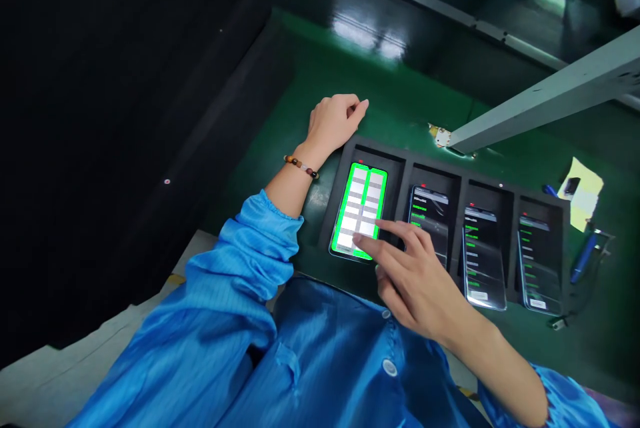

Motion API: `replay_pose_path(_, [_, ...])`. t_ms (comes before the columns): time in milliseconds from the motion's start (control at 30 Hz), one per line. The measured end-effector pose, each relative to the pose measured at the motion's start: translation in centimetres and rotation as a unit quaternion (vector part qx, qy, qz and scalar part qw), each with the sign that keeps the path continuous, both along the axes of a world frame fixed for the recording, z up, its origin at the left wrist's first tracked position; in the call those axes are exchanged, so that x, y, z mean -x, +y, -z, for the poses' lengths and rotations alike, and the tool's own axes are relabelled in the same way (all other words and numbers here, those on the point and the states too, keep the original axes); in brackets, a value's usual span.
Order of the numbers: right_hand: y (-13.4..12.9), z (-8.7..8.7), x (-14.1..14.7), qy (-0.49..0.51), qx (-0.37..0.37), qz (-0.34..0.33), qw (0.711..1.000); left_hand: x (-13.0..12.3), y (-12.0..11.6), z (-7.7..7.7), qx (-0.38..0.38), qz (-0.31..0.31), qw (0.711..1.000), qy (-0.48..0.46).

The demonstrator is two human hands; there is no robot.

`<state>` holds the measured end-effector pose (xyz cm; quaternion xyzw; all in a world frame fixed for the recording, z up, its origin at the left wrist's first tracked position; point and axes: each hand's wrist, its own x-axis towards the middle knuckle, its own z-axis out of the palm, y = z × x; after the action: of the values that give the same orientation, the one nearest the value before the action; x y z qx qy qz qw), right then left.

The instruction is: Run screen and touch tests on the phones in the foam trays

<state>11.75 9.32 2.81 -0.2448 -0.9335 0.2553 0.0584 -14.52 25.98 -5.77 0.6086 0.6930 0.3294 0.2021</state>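
Several phones lie in a black compartment tray (433, 158). The leftmost phone (361, 205) shows a bright screen with a green border and white and grey blocks. My right hand (413, 275) is over its lower right part, fingers spread, two fingertips at the screen; nothing is held. My left hand (336, 121), fingers curled in, rests on the green table by the tray's upper left corner; no object shows in it. A second phone (430, 211), partly covered by my right hand, a third phone (483, 248) and a fourth phone (539, 265) show dark screens with lines of text.
A grey metal post (545, 91) slants up to the right behind the tray. Right of the tray are a yellow paper (581, 193), a blue tool (583, 258) and a cable with a plug (559, 323). A dark curtain or panel (115, 115) stands on the left.
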Motion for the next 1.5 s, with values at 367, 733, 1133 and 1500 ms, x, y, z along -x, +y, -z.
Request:
replay_pose_path(367, [-0.9,0.2,0.9,0.009,0.006,0.006,1.0,0.0,0.0,0.0,0.007,-0.001,1.0,-0.007])
replay_pose_path(733, [-0.5,0.0,-1.4,-0.009,0.023,0.065,0.998,0.0,-0.1,-0.3,0.022,0.002,1.0,-0.003])
replay_pose_path(1133, [1.7,1.1,3.5,0.011,0.009,0.061,0.998,0.1,-0.2,-0.1,0.005,-0.002,1.0,0.012])
replay_pose_path(1500, [1.8,0.6,-1.4,-0.032,-0.013,0.125,0.992,0.2,-0.1,0.1,0.001,0.003,1.0,0.006])
